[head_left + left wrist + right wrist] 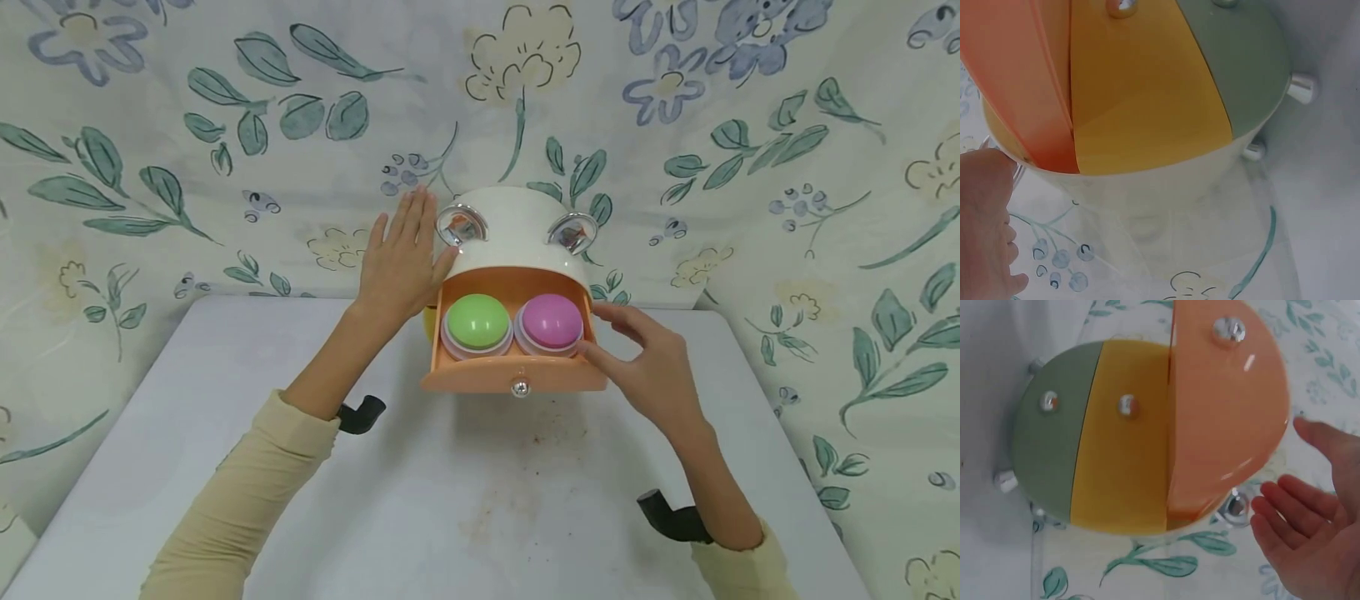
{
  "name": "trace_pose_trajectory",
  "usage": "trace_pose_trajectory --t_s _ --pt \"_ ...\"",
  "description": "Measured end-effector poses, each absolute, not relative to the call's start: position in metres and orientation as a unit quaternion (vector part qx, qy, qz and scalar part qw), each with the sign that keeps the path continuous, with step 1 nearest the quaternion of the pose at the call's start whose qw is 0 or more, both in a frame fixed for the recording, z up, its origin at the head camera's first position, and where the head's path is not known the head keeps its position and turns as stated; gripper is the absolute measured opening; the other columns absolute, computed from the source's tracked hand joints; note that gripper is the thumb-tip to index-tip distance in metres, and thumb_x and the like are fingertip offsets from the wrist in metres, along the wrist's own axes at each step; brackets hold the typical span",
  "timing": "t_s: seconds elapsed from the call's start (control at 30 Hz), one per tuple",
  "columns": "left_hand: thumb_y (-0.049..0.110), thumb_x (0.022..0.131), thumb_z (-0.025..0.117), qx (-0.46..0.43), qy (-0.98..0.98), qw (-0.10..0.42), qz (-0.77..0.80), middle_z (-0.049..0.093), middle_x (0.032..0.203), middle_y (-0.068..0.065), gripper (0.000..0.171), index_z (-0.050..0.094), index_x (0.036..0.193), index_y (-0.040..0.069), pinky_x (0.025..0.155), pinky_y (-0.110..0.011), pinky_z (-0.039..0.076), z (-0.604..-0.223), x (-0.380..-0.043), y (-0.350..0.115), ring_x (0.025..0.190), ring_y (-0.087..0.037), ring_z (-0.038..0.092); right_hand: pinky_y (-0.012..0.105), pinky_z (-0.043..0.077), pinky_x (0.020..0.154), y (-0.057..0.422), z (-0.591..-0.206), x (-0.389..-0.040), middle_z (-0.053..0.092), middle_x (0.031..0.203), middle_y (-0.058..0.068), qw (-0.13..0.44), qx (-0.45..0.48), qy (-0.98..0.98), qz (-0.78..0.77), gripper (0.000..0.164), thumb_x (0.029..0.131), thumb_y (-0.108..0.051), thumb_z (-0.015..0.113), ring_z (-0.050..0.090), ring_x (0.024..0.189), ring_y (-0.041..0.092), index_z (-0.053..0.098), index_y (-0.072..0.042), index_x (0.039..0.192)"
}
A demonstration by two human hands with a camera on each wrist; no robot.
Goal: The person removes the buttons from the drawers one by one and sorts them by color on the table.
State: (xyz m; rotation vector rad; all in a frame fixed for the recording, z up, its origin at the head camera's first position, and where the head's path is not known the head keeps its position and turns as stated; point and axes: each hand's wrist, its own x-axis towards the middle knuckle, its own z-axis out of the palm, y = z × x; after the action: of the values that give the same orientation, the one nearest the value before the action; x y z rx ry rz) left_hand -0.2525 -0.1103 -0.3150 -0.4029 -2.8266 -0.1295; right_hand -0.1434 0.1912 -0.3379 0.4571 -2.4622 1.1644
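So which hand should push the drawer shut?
Probably the right hand: its fingers sit at the open orange drawer, near its front. The left hand rests flat on the white box, steadying it.

You get soft, even, bright light in the head view; both wrist views look hazy and blurred, with glare on the glossy orange plastic drawer front [1229,419].

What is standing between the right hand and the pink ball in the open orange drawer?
Nothing visible. The right hand hovers beside the orange drawer, whose top is open, so the pink ball lies uncovered just left of the fingertips.
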Motion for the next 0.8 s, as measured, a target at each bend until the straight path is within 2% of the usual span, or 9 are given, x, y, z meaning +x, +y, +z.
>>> trace_pose_trajectory --t_s 0.1,0.23,0.5,0.8 --pt "0.043 0.106 0.038 -0.140 -0.979 0.142 -0.045 0.003 0.166 -0.015 0.076 0.006 0.159 -0.001 0.120 -0.050 0.007 -0.315 -0.253 -0.111 0.152 -0.029 0.003 0.054 0.050 0.095 0.194 -0.338 -0.156 0.064 0.131 0.013 0.125 0.157 -0.895 0.399 0.058 0.082 -0.022 0.084 0.056 0.122 0.032 0.063 -0.004 0.133" --pt "0.043 0.106 0.037 -0.140 -0.979 0.142 -0.047 0.004 0.166 -0.015 0.075 0.007 0.159 -0.002 0.120 -0.049 0.006 -0.316 -0.253 -0.111 0.152 -0.029 0.003 0.056 0.050 0.094 0.193 -0.338 -0.170 0.060 0.136 0.015 0.066 0.160 -0.906 0.387 0.065 0.083 -0.027 0.084 0.051 0.128 0.035 0.059 -0.006 0.138" --pt "0.044 0.106 0.037 -0.138 -0.980 0.138 -0.046 0.002 0.166 -0.015 0.076 0.005 0.159 -0.001 0.120 -0.050 0.007 -0.316 -0.253 -0.111 0.152 -0.029 0.002 0.048 0.056 0.087 0.192 -0.344 -0.192 0.061 0.135 0.010 0.041 0.220 -0.904 0.364 0.068 0.079 -0.026 0.086 0.055 0.121 0.029 0.058 -0.009 0.139" --pt "0.044 0.106 0.036 -0.138 -0.980 0.135 -0.042 0.002 0.166 -0.015 0.076 0.004 0.159 -0.001 0.120 -0.050 0.007 -0.314 -0.252 -0.110 0.152 -0.028 0.001 0.048 0.056 0.087 0.187 -0.341 -0.196 0.057 0.138 0.013 0.003 0.228 -0.905 0.360 0.076 0.078 -0.026 0.087 0.054 0.122 0.032 0.054 -0.008 0.144"
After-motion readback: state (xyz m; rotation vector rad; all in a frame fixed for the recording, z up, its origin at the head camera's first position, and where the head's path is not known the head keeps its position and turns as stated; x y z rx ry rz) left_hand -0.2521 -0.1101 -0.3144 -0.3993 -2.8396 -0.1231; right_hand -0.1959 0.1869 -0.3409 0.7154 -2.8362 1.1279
